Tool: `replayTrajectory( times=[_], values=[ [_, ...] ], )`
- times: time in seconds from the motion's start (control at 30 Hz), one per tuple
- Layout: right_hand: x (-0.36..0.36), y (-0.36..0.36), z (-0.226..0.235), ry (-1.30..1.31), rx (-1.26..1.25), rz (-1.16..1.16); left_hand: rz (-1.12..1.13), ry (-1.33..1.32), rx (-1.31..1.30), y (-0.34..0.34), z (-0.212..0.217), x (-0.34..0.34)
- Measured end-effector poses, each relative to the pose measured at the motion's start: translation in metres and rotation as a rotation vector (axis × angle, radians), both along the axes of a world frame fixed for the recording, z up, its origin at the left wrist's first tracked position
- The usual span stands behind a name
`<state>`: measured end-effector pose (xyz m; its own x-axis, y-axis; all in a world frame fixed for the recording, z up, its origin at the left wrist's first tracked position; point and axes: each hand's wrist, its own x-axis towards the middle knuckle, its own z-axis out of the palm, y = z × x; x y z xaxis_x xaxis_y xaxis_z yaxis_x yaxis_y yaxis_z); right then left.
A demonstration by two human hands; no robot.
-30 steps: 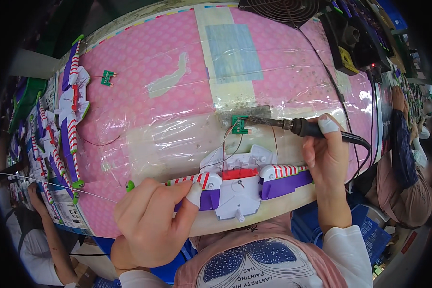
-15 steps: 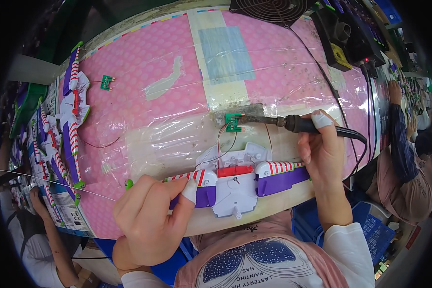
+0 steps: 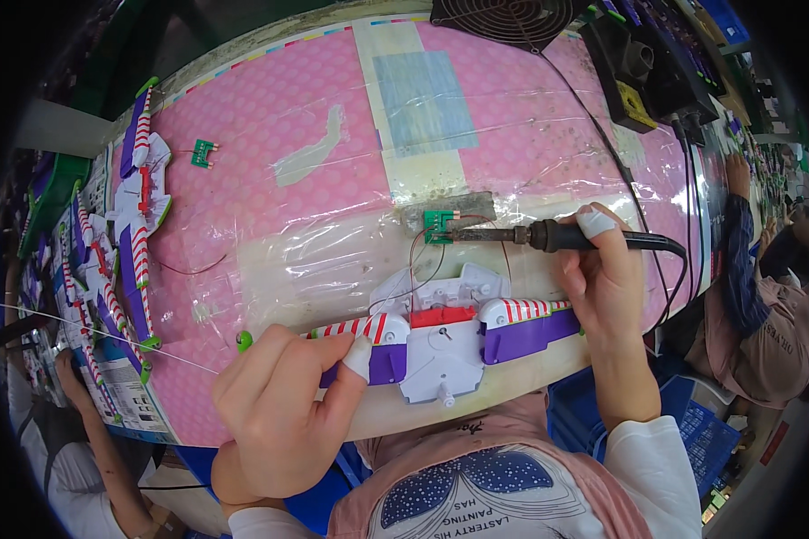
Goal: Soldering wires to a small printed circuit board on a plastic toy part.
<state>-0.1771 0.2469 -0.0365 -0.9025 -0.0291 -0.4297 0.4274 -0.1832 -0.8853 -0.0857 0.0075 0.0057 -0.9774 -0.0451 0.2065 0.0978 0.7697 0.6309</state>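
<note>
My right hand, closed round the dark handle of a soldering iron, brings its tip to the lower edge of a small green circuit board. Thin red and dark wires link the board to a white, purple and red-striped toy wing assembly. With thumb and index finger pinched, my left hand grips the assembly's left wing, hiding much of it. A fine silvery wire runs in from the left to that hand; whether the fingers hold it too is hidden. Both thumbs wear white coverings.
Similar wing assemblies lie at the left, near another green board. At the far edge sits a black fan. A black soldering station with a yellow-lined holder stands far right, its cords crossing the table. Co-workers sit on both sides.
The iron's tip has shifted left, from the board's right side onto its lower edge. A red light on the soldering station no longer shows. My left hand has stayed on the wing.
</note>
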Motion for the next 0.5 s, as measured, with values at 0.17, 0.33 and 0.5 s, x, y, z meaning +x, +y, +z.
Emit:
replayTrajectory(
  times=[0.17, 0.33, 0.5],
  values=[
    [0.002, 0.001, -0.003, 0.010, -0.075, -0.050, 0.005, 0.010, -0.022, -0.003, 0.002, 0.003],
    [-0.036, 0.056, 0.007, 0.354, -0.242, -0.146, 0.102, 0.038, -0.067, -0.009, 0.006, -0.003],
    [-0.110, 0.100, 0.058, 0.939, 0.978, -0.410, 0.218, -0.052, 0.056, -0.016, -0.003, -0.010]
  ],
)
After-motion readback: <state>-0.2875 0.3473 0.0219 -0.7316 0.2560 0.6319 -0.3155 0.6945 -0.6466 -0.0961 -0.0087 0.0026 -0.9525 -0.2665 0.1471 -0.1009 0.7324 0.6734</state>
